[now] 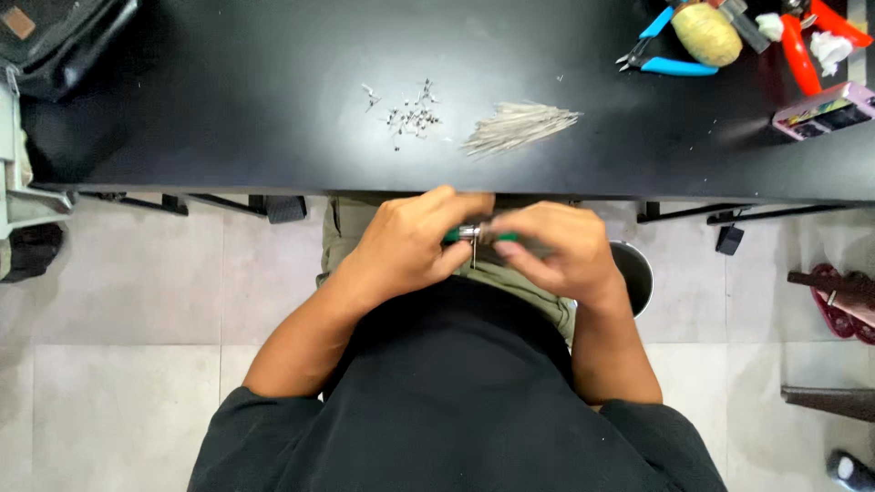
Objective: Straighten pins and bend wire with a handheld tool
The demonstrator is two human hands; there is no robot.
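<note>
Green-handled small tool (478, 235) pinched between left hand (406, 246) and right hand (558, 251), near edge of black tabletop (228, 100), above lap. Both grips closed narrow on tool. Long axis horizontal, left-right; thin metal pin (473, 254) hanging down. Likely light, stiff; pin probably bendable, so best held at handle. Far: loose pin pile (519, 126), tiny metal bits (412, 117), blue pliers (658, 47).

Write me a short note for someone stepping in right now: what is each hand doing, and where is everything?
Left hand: gripping a small green-handled tool with a metal tip, just off the edge of the black table.
Right hand: pinching the same tool from the other side.
On the table: a pile of thin metal pins, a scatter of tiny metal bits, blue pliers far right.
How much is done or left cannot be told from this view.
</note>
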